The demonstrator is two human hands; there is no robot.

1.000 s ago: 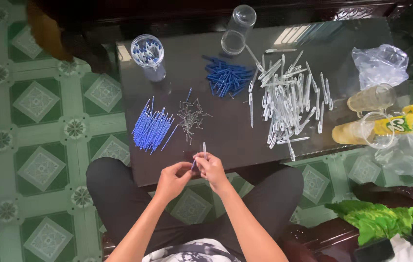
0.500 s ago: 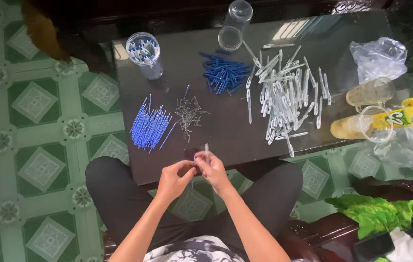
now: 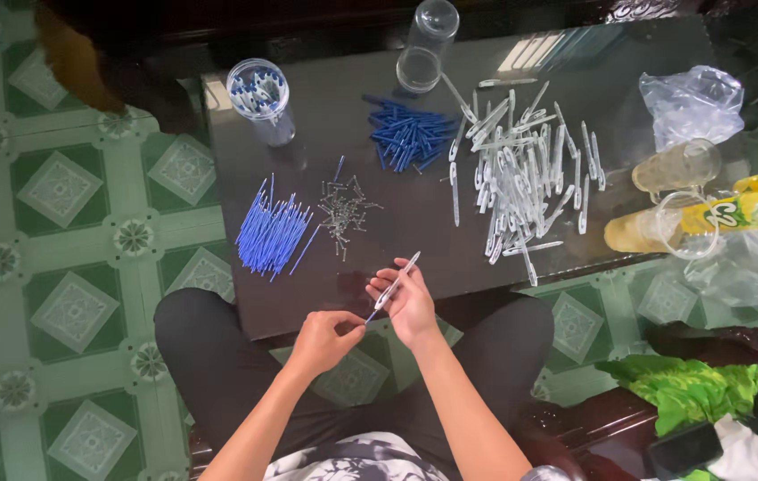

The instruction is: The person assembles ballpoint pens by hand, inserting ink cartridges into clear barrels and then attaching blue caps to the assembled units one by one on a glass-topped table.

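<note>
Clear pen barrel [image 3: 395,282] pinched by right hand [image 3: 407,303]; left hand [image 3: 325,337] fingers grip its tip.

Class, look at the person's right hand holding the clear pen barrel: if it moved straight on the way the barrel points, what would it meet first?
Probably the pile of clear pen barrels on the dark table. The right hand aims its clear pen barrel up and right over bare tabletop first; depth is uncertain.
</note>
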